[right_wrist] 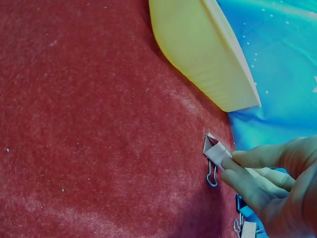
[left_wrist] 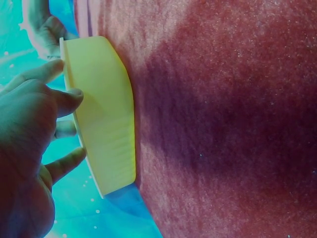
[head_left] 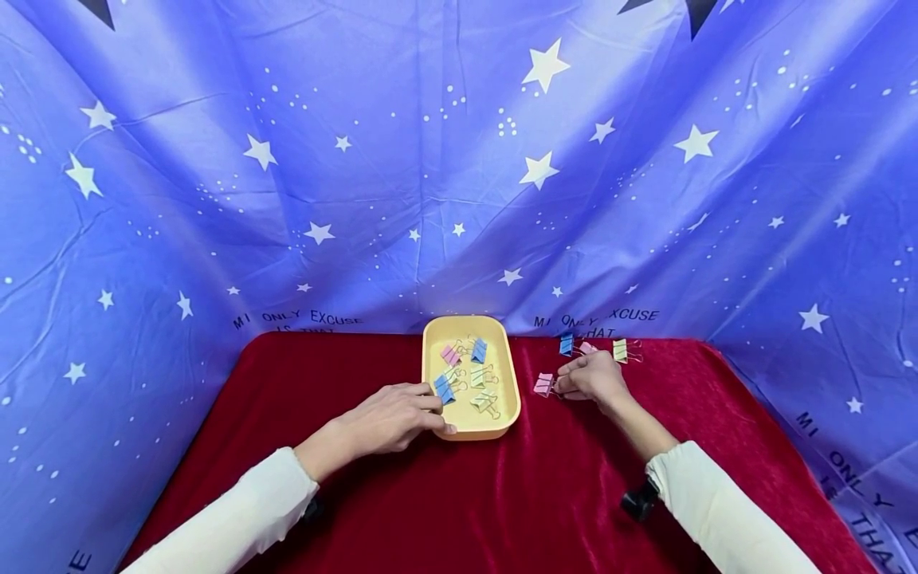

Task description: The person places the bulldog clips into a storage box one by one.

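A yellow plastic box stands on the red cloth, holding several binder clips: a pink clip, two blue ones, and pale yellow ones. My left hand grips its left rim near the front corner; in the left wrist view the thumb lies on the outer wall. Right of the box, my right hand pinches a pink binder clip between thumb and fingers; in the right wrist view this clip is low over or on the cloth, which I cannot tell.
Behind the right hand lie a blue binder clip, another pink clip, partly hidden, and a yellow clip. Red velvet cloth covers the table. A blue star-printed curtain hangs along its back and sides.
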A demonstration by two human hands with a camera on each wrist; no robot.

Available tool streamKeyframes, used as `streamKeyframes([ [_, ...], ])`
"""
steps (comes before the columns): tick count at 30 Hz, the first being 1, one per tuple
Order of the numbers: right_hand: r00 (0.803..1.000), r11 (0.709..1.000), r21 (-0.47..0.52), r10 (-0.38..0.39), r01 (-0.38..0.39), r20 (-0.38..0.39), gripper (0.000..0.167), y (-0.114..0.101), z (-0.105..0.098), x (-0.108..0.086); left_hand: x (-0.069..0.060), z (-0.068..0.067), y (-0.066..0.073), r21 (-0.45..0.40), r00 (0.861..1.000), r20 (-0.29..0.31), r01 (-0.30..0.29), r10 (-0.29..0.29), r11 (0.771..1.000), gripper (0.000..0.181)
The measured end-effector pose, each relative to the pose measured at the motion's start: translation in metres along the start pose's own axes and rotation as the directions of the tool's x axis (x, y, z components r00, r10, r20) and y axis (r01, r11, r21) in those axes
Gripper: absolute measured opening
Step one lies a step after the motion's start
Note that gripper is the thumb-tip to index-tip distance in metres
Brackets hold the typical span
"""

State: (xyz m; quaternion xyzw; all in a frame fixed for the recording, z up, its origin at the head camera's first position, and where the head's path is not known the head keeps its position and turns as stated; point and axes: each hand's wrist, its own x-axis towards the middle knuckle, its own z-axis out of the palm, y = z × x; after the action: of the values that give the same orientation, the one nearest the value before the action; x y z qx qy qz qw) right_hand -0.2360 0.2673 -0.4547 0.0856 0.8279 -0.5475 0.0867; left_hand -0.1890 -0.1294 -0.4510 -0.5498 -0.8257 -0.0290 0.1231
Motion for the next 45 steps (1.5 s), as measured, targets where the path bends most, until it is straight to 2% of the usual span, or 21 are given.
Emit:
streamKeyframes([
  [3,0.999,0.998,0.066,0.007,-0.01,0.037,0.04,0.001,-0.002,0.0,0.0,0.0,0.0,0.0,1.0,-0.012,-0.007,0.007,1.0,0.036],
  [13,0.99,0.976,0.195,0.069,-0.092,0.123,0.047,0.001,-0.013,0.005,0.0,0.001,0.0,-0.026,1.0,-0.001,0.001,-0.001,1.0,0.034],
  [16,0.989,0.969,0.223,0.078,-0.105,0.129,0.051,-0.003,-0.017,0.006,0.0,0.001,0.0,-0.027,1.0,0.001,0.001,-0.001,1.0,0.034],
  [25,0.988,0.945,0.312,0.057,-0.099,0.142,0.058,-0.014,-0.022,0.009,0.0,0.001,0.001,-0.006,1.0,-0.018,-0.004,0.004,1.0,0.034],
  [31,0.99,0.92,0.381,0.045,-0.093,0.134,0.048,-0.023,-0.02,0.007,0.001,0.001,0.0,-0.023,1.0,-0.017,-0.015,0.014,1.0,0.03],
  [38,0.991,0.918,0.394,0.003,-0.056,0.134,0.036,-0.039,-0.012,0.005,0.0,0.0,-0.001,-0.028,1.0,-0.009,-0.011,0.011,1.0,0.029],
  [45,0.988,0.912,0.408,-0.026,-0.039,0.152,0.056,-0.051,-0.005,0.001,0.0,0.001,-0.002,0.0,1.0,-0.022,-0.013,0.013,1.0,0.027],
])
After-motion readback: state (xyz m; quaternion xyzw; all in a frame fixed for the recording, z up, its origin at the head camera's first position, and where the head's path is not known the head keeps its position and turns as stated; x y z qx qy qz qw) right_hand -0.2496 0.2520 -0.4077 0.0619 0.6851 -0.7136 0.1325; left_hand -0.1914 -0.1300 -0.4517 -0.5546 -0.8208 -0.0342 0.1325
